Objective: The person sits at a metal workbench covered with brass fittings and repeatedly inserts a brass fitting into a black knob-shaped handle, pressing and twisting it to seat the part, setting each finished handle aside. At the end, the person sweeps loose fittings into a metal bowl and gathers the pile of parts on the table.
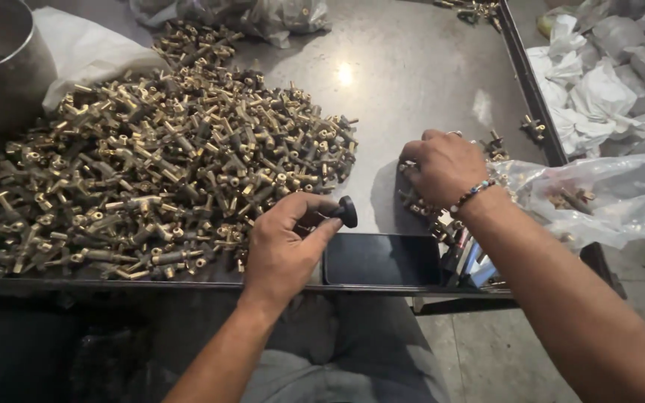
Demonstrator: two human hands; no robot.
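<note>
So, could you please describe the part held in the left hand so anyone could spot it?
Start at the big pile of brass fittings on the metal table. At its near right edge, the left hand pinches a small fitting with a round black knob, unlike the bare brass pieces.

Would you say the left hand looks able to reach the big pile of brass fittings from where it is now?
Probably yes: the left hand, pinching a black knob, hovers right at the edge of the pile of brass fittings, with nothing between them. It would likely need to free its fingers first.
</note>
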